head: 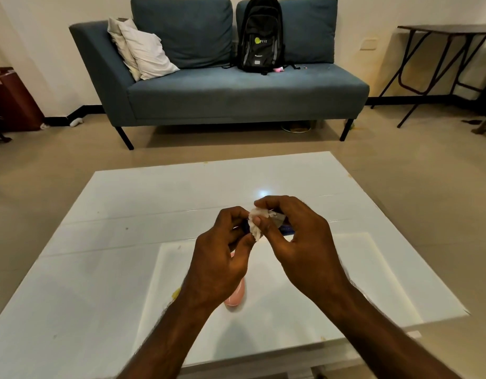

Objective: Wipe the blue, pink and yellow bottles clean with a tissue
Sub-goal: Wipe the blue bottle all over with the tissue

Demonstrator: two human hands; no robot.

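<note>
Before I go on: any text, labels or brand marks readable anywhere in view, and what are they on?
"PT IT", roughly, beside a green dot on the black backpack; the letters are faint, so the reading is uncertain.
A small white label lower on the backpack: too blurred to read.
Blue bottle held between the hands: mostly covered, no legible print.
Pink bottle: no text visible.

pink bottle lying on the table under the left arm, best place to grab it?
Judging by its pose, grip the pink plastic bottle across its rounded body near the exposed near end, coming from above. It lies on its side on the white glossy table; its far end is hidden behind the left hand.
</note>
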